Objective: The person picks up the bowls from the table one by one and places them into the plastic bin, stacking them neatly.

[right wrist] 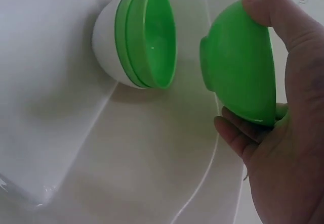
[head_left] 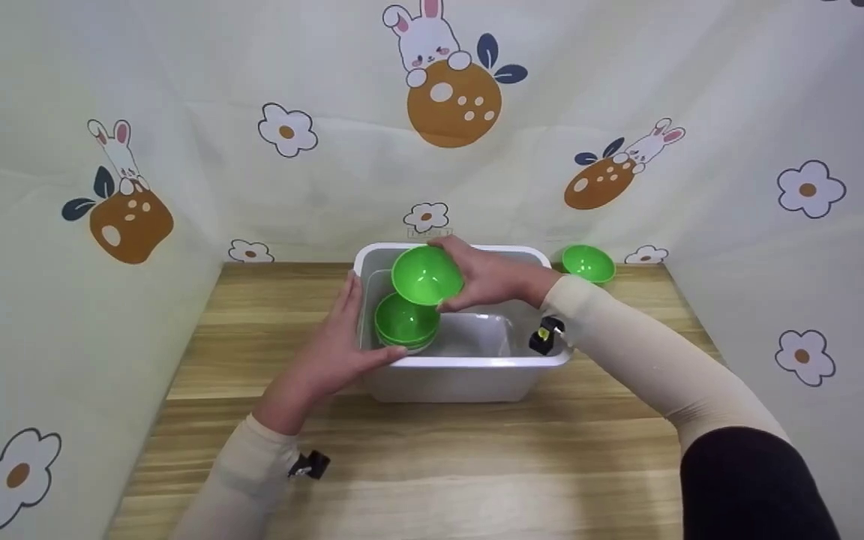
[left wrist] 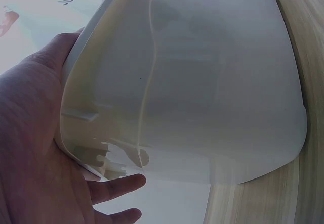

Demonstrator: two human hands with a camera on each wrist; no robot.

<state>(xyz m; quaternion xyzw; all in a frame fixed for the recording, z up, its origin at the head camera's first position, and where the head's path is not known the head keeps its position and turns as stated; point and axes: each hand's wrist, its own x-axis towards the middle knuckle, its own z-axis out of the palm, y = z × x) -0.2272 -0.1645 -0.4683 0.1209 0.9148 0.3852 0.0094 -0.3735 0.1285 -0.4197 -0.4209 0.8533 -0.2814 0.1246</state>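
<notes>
A green bowl (head_left: 427, 274) is held by its rim in my right hand (head_left: 486, 274), tilted over the left part of a white plastic tub (head_left: 443, 382). In the right wrist view, the thumb lies at one side of this bowl's rim, with fingers (right wrist: 236, 135) at the other. Just below it, inside the tub, stands a stack of nested bowls (right wrist: 134, 39), green ones above a white one. My left hand (head_left: 334, 349) rests around the tub's front left corner, fingers straight along the left side and thumb across the front rim; the left wrist view shows it against the outer wall.
Another green bowl (head_left: 589, 264) sits on the wooden table (head_left: 432, 465) behind the tub, to the right. Cream curtains (head_left: 342, 180) printed with rabbits and flowers enclose the table at the back and both sides.
</notes>
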